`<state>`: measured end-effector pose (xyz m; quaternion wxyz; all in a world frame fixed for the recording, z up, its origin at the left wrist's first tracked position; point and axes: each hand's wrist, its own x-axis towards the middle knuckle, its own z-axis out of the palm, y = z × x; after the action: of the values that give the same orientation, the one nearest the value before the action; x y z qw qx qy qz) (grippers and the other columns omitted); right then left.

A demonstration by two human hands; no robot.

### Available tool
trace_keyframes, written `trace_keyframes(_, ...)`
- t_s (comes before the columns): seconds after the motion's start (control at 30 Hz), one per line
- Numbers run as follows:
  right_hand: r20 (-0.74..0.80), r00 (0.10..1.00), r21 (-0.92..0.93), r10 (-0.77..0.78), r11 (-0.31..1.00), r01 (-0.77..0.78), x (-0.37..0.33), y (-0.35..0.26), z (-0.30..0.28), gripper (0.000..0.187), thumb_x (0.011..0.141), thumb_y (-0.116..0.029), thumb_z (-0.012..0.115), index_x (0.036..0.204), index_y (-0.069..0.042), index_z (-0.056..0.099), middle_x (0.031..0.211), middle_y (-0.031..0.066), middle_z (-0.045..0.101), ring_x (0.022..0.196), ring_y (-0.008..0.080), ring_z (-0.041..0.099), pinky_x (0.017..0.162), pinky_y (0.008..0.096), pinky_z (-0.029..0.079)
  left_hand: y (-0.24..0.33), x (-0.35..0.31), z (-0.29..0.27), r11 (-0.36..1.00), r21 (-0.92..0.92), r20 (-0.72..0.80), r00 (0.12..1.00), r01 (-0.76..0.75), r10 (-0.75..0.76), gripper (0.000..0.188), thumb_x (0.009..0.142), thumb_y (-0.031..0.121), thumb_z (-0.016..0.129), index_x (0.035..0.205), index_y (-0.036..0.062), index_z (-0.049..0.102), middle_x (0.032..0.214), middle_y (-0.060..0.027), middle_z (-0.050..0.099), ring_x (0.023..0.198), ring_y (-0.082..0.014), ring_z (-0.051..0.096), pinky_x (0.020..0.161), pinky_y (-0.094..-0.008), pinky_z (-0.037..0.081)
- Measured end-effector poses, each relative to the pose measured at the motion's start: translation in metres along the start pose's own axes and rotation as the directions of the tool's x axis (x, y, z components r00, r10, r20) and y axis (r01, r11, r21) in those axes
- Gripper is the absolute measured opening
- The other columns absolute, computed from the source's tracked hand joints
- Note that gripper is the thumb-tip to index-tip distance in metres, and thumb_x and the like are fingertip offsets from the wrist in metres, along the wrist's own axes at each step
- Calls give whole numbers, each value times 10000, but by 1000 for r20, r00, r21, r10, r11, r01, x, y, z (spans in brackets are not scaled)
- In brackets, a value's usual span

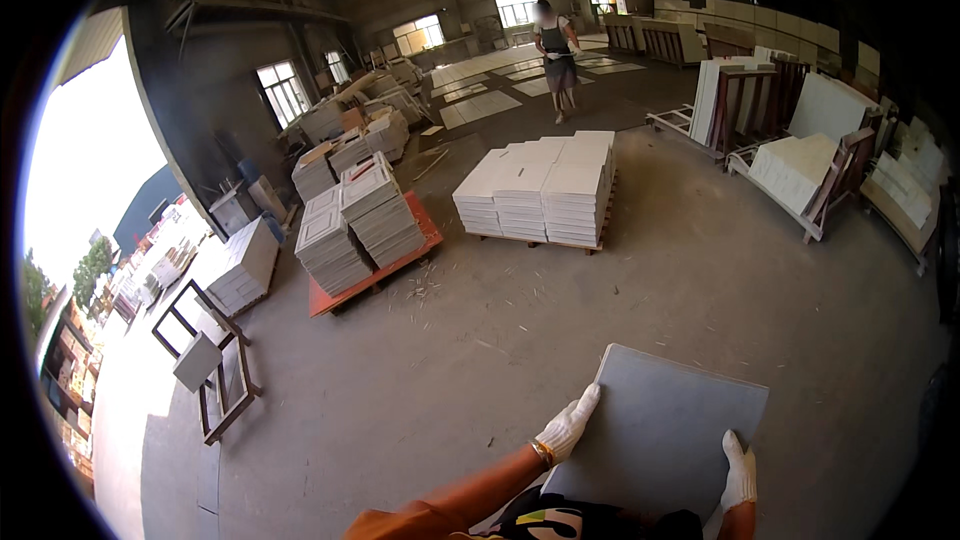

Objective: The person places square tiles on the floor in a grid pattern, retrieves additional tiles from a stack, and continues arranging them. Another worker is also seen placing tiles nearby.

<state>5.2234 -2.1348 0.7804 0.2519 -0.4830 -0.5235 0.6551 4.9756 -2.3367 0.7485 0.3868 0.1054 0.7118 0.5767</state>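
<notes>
A flat grey rectangular slab (660, 430), thin with pale edges, is held in front of my body, tilted. My left hand (570, 424), in a white glove, grips its left edge with the thumb along the face. On the right edge, my right hand (738, 472), gloved in white too, has its thumb over the face. The fingers of both hands are mostly hidden behind the slab. Ahead on a low pallet stands a stack of white slabs (540, 180), apart from my hands.
Panelled slabs (375, 210) are piled on an orange-red pallet (425, 223) to the left. A metal frame stand (235, 390) holds a pale block (198, 361). Racks of slabs (795, 165) line the right. Beyond the white stack, a person (556, 50) stands near slabs laid on the floor (480, 108).
</notes>
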Motion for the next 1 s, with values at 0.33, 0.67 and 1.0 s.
trace_keyframes(0.33,-71,997,106,-39,993,46,214,-101,41,722,878,-373,665,1377,86,418,1330,172,504,1207,278,490,1046,352,364,123,245,58,980,194,79,996,-43,28,1009,903,762,314,1414,-106,378,1465,-273,403,1415,-334,322,1157,-367,224)
trace_keyframes(0.67,116,985,-37,129,991,-126,488,-241,83,806,787,-412,748,1324,114,458,1215,170,574,1116,263,550,982,349,423,247,431,115,960,-258,-22,993,108,-117,929,930,691,415,1419,-99,378,1424,-174,453,1305,-226,408,1107,-319,304)
trace_keyframes(1.0,214,976,62,-45,998,32,749,-317,169,660,834,-310,715,1328,64,488,1223,126,578,1105,242,549,963,343,428,343,686,130,995,-87,-190,980,43,-59,979,905,729,404,1428,-98,365,1465,-219,415,1362,-276,376,1134,-328,259)
